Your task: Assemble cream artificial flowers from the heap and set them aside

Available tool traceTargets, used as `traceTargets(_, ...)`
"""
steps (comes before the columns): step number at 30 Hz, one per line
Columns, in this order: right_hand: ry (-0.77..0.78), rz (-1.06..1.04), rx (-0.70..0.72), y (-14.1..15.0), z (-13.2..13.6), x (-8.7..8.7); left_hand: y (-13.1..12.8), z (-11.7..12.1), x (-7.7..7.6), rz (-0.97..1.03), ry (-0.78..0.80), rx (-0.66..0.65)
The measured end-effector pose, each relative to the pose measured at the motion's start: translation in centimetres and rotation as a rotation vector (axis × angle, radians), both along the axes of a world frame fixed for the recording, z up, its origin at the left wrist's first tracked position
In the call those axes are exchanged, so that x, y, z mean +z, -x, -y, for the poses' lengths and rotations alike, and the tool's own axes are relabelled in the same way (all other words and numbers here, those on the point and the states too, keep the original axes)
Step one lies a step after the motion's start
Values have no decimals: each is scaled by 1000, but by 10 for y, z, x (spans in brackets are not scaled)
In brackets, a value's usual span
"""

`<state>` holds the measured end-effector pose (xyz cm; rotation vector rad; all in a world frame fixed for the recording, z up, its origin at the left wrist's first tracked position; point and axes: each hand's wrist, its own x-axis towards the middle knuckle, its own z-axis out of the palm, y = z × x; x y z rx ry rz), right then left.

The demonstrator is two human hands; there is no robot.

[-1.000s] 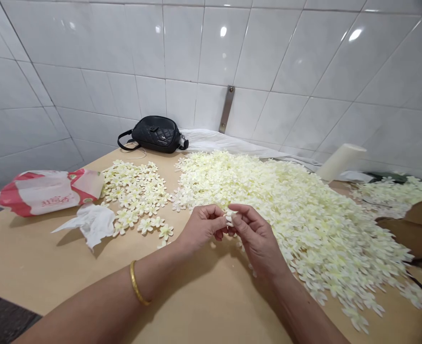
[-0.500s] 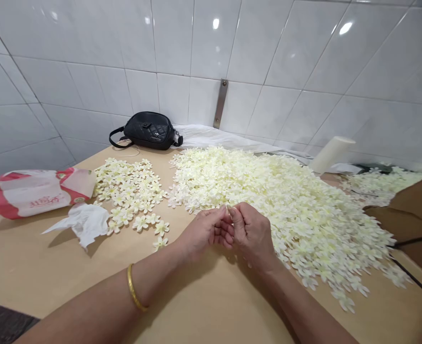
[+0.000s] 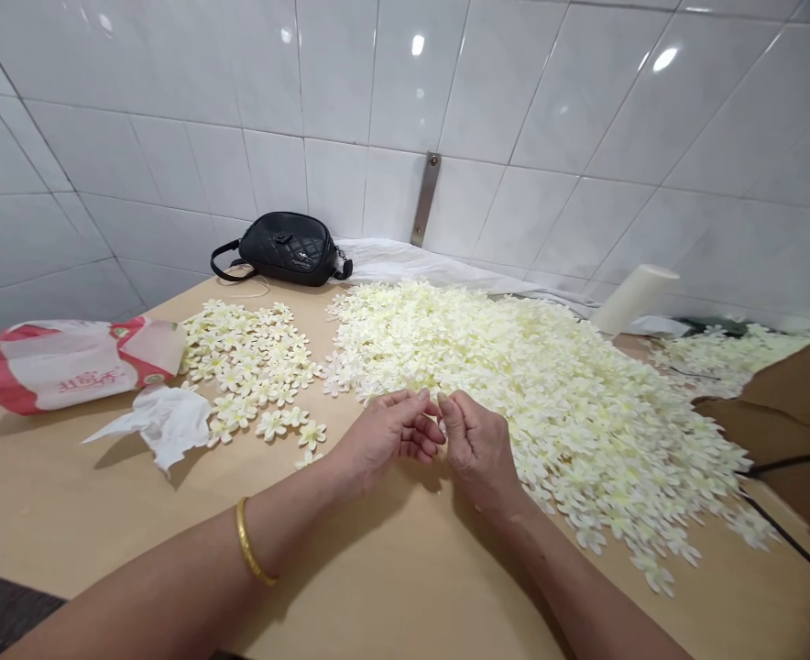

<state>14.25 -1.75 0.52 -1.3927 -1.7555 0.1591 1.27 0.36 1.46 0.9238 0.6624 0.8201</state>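
Note:
My left hand (image 3: 388,435) and my right hand (image 3: 477,445) meet at the near edge of a big heap of cream fabric flowers (image 3: 535,385) on a tan table (image 3: 391,577). Both have their fingers curled and the fingertips pinched towards each other. Whatever is between the fingertips is hidden; I cannot make it out. A gold bangle (image 3: 250,555) is on my left wrist. To the left lies a smaller, flatter spread of the same flowers (image 3: 250,362), laid out singly.
A red and white tissue pack (image 3: 68,362) and a crumpled tissue (image 3: 161,422) lie at the left. A black quilted bag (image 3: 285,247) sits against the tiled wall, with white cloth (image 3: 432,266) behind the heap. A cream roll (image 3: 631,298) and a black cable (image 3: 790,541) are at the right.
A second ago a white flower showed between my fingertips, held higher. My hands have since dropped and curled in, and the flower no longer shows. The camera shifted slightly.

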Motion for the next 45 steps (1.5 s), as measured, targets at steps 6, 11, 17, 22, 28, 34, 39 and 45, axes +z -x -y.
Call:
traceTargets(6,36,-213,98,-1,2,3,-1,4,6,-84,58,34)
traceTargets(11,-17,-168,171,-3,2,0,-8,11,-1,-6,197,56)
traceTargets(17,-101,-79,132,-1,8,3,-5,17,-3,43,172,-1)
traceTargets(22,-85,-53,111,2,14,4,-2,25,-9,29,197,-47)
traceTargets(28,103,-365,269,13,14,2,3,26,2,125,280,-24)
traceTargets(34,196,-530,322,14,6,-3,2,17,2,154,302,94)
traceTargets(39,241,-557,273,9,4,-6,2,14,-7,176,244,110)
traceTargets(45,293,-622,245,13,9,-5,4,15,-12,243,176,184)
